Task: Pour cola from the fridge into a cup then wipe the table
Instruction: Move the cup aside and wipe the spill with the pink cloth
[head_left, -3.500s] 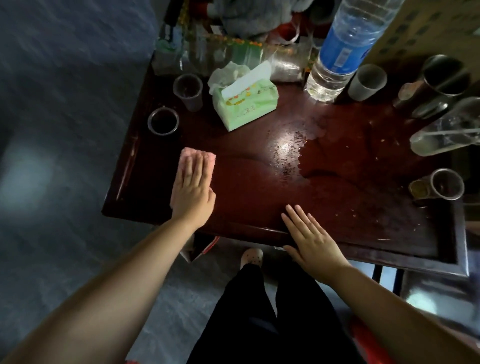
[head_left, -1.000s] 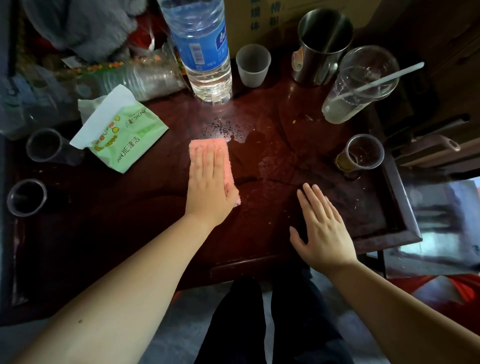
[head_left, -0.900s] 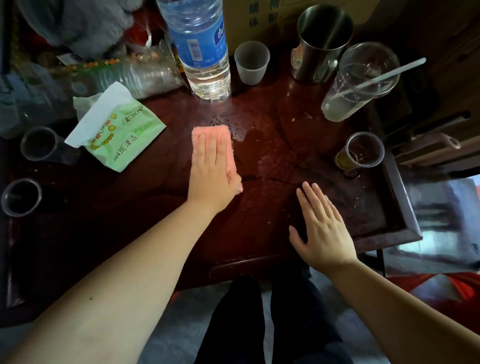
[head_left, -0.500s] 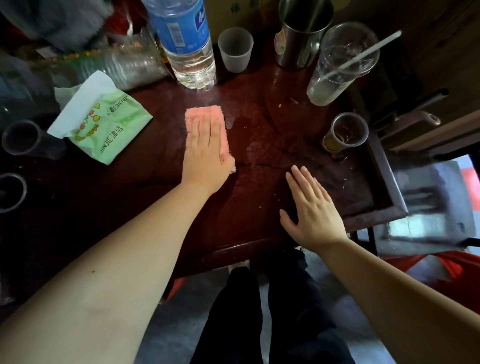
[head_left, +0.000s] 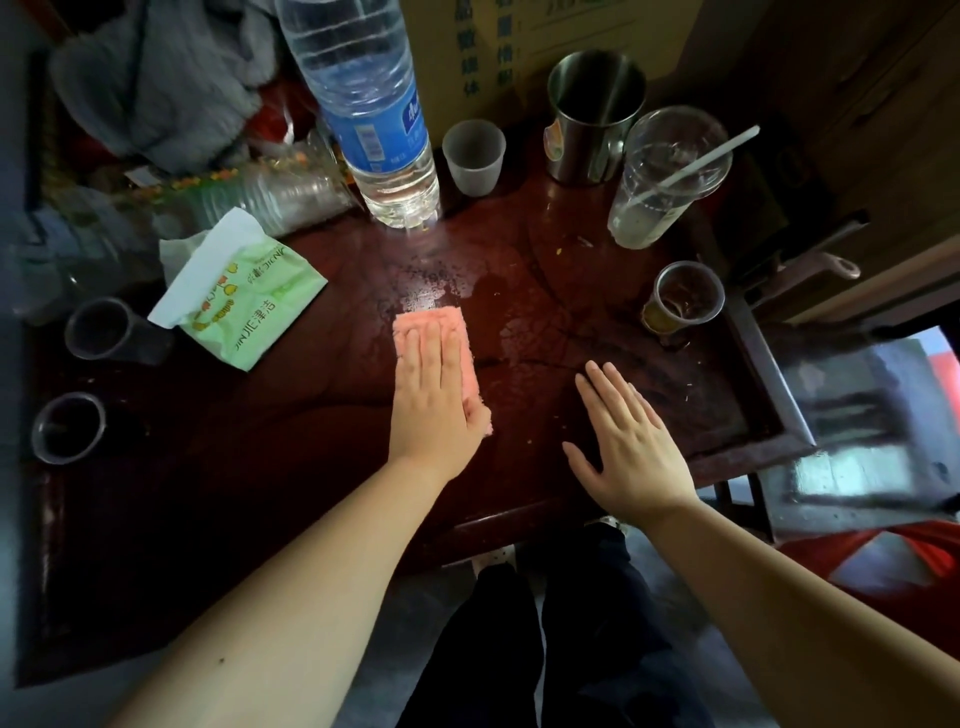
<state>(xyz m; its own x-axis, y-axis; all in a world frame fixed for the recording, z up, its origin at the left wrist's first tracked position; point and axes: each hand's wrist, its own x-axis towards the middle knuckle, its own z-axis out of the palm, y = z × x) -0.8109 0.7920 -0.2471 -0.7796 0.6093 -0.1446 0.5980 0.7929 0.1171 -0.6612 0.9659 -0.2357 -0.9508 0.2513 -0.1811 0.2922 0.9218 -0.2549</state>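
Observation:
A pink cloth (head_left: 434, 323) lies flat on the dark red wooden table (head_left: 291, 467). My left hand (head_left: 434, 405) presses on it with straight fingers, covering most of it. Just beyond the cloth a wet patch (head_left: 467, 288) glistens on the wood. My right hand (head_left: 626, 441) rests flat on the table near its front edge, fingers straight and holding nothing. Two small clear cups holding dark liquid stand at the left, one nearer (head_left: 67, 434) and one farther (head_left: 106, 330).
A green tissue pack (head_left: 244, 299) lies left of the cloth. At the back stand a big water bottle (head_left: 371, 119), a frosted cup (head_left: 474, 156), a steel mug (head_left: 595, 117) and a clear cup with a straw (head_left: 660, 182). A small cup (head_left: 683, 296) sits near the right rim.
My left hand has slid the pink cloth from the table's left side towards the middle, then forward to the wet patch and a little back. My right hand has stayed flat on the table.

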